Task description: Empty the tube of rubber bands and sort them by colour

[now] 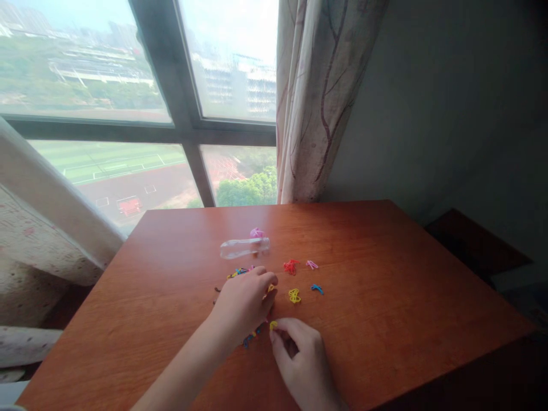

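Right hand (pixel 302 349) has its grip together, clamped on a yellow band (pixel 273 325) at the fingertips; can't tell from here if the band touches the tabletop (pixel 363 242). Left hand (pixel 251 291) reaches over the mixed bands (pixel 238 273), which poke out on both sides of it. Another loop (pixel 270 289), also yellow, shows between its finger and thumb, but I can't tell whether that grip is clamped or just around it

Step in hand reads as picking single bands out of the tangle. To do it well: pinch with tips only, lift slowly, check nothing else is hooked on. If two come up linked, I'd pin one with the left and draw the other clear, no yanking, they're probably springy

Yellow pile (pixel 294 295) is near the right hand, so a short low carry should do. Red pile (pixel 290 266) and blue bands (pixel 317 289) are close by, pink bands (pixel 312 265) beyond the blue, so keep the wrist up to avoid dragging them. Bottle (pixel 244 249) lies on its side past the left hand; mind the knuckles, it could roll
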Tool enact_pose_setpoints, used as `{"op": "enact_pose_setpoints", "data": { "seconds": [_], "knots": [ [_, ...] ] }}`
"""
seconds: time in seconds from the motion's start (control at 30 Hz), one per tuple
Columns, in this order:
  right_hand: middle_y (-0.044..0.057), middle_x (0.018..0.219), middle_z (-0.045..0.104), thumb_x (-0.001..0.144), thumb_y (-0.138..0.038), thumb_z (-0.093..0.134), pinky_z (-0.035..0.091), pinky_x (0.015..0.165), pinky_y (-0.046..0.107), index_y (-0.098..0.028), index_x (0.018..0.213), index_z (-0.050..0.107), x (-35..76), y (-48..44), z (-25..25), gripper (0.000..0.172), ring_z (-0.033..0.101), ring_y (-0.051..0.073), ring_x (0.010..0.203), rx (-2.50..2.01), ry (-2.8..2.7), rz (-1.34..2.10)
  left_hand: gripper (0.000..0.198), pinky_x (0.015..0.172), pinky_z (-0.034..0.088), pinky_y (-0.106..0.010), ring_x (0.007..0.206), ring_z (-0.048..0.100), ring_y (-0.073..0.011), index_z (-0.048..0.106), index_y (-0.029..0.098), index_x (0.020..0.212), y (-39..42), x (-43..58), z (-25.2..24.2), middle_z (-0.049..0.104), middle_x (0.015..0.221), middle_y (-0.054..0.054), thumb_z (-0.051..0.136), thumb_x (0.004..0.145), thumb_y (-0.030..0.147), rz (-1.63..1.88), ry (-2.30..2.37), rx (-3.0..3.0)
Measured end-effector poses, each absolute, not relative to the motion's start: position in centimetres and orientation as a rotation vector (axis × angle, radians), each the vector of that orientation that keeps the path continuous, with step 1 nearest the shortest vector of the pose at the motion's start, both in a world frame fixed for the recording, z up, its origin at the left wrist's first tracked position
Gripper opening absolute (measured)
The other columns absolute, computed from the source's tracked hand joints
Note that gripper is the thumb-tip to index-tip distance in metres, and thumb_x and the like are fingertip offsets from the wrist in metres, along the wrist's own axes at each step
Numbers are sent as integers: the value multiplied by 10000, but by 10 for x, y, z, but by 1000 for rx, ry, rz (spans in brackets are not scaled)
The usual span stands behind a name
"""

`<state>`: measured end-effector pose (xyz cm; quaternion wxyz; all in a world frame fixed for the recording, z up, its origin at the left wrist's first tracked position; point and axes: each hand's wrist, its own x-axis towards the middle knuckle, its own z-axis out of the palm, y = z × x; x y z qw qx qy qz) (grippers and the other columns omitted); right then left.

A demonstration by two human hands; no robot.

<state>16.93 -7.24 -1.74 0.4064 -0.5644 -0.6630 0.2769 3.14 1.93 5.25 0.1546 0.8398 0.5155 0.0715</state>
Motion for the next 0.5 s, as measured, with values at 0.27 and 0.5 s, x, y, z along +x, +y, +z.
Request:
{"op": "enact_pose_setpoints", "data": {
  "seconds": [0.27, 0.5],
  "knots": [
    [42, 715, 677, 926, -280, 511, 457, 538, 220, -197, 838, 688, 201, -61, -20, 214, 622, 153, 590, -1522, -1652, 588, 202, 650, 471, -242, 751, 690, -178, 670, 252, 928, -18, -15, 39, 707, 910, -25, 468, 914, 249, 485, 1487, 2304],
    [19, 698, 655, 917, -230, 512, 404, 572, 246, -208, 834, 664, 233, -44, -15, 175, 608, 161, 608, -1697, -1860, 326, 176, 617, 471, -206, 692, 683, -141, 670, 263, 932, -42, -37, 20, 699, 845, 4, 495, 924, 267, 683, 1497, 2256]
  ]
}}
